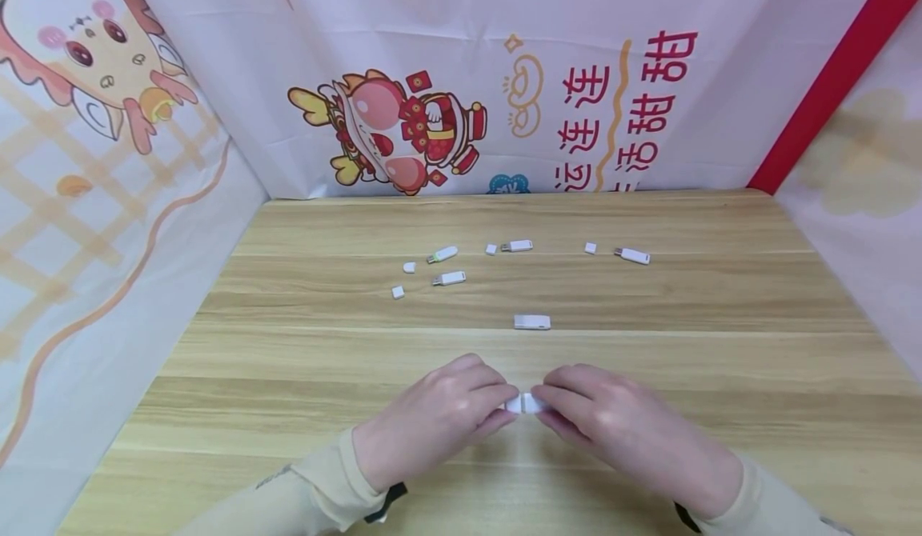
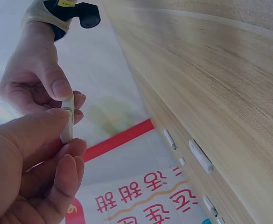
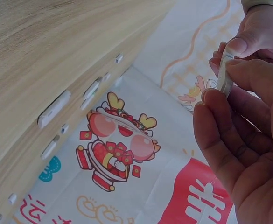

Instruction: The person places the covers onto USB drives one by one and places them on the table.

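Both hands meet above the wooden table near its front, pinching the two ends of a small white USB stick (image 1: 523, 403). The left hand (image 1: 442, 412) grips its left end between thumb and fingers; the right hand (image 1: 627, 424) pinches its right end. A narrow line crosses the stick between the fingertips. In the left wrist view the stick (image 2: 68, 123) lies between the left hand (image 2: 33, 163) and the right hand (image 2: 36, 74). The right wrist view shows the stick (image 3: 225, 77) in the right hand (image 3: 248, 116). Fingers cover both ends.
Beyond the hands, a closed white stick (image 1: 532, 322) lies on the table (image 1: 288, 360). Farther back are several uncapped sticks, among them one at right (image 1: 632, 256) and one with a green edge (image 1: 442, 254), with small white caps (image 1: 398, 292) beside them. Printed cloth (image 1: 446, 32) surrounds the table.
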`<move>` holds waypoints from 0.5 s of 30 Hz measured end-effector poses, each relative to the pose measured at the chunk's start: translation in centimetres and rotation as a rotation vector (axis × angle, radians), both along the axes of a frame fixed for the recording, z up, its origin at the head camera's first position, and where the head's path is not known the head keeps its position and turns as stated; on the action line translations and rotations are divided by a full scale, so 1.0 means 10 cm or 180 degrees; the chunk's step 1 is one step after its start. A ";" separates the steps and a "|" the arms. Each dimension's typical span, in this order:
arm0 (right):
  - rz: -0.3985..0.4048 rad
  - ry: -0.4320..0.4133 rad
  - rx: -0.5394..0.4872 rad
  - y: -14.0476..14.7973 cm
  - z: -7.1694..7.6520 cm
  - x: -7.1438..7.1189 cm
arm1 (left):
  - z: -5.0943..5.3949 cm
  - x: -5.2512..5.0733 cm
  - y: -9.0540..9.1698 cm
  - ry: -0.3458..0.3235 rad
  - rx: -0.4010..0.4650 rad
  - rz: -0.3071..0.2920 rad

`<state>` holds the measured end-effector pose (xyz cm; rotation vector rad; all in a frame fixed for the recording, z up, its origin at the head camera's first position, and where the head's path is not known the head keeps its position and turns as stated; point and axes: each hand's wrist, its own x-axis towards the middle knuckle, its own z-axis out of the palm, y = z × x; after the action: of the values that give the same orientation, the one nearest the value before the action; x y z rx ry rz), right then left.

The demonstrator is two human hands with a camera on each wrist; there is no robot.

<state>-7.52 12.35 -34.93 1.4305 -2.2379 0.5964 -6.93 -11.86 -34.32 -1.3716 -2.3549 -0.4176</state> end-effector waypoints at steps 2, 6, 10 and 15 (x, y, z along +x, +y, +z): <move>0.0019 0.0036 -0.0024 0.00 0.00 0.00 | 0.00 0.00 0.00 -0.0006 -0.0027 -0.0005; 0.0022 0.0089 -0.0012 -0.01 -0.01 -0.01 | 0.01 -0.01 0.00 0.0011 -0.0036 -0.0018; 0.0018 0.0157 0.0011 -0.02 -0.01 -0.02 | 0.01 -0.01 0.00 0.0031 -0.0023 -0.0033; -0.0032 0.0168 0.0086 -0.03 0.00 -0.02 | 0.02 -0.03 0.01 0.0043 -0.0029 -0.0060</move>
<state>-7.67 12.05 -34.93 1.4304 -2.2189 0.5211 -7.18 -11.76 -34.12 -1.3974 -2.3376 -0.4023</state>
